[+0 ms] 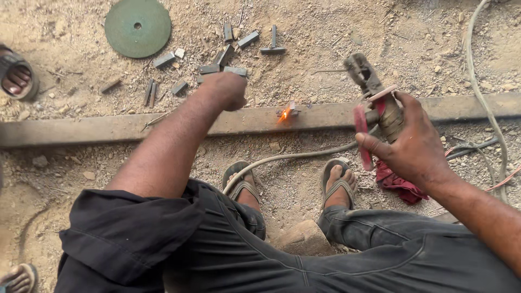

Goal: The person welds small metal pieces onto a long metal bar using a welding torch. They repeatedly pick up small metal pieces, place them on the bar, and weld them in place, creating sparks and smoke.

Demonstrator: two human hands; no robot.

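The right hand (415, 144) has its fingers clamped around one welding electrode holder (374, 92). The left hand (228, 89) is curled shut above one long steel bar (108, 129); just right of its knuckles glows one fresh weld (285, 114). Beyond lie one green cutting disc (137, 27) and about ten small metal offcuts (217, 57).

I'm squatting outdoors on bare sandy ground (325, 32), dry and gritty, strewn with pebbles and small stones. Daylight falls flat and bright across it, with soft shadows. A green round disc (138, 27) lies on the dirt ahead of me to the left, and a pale cable (483, 92) curves along the right side.
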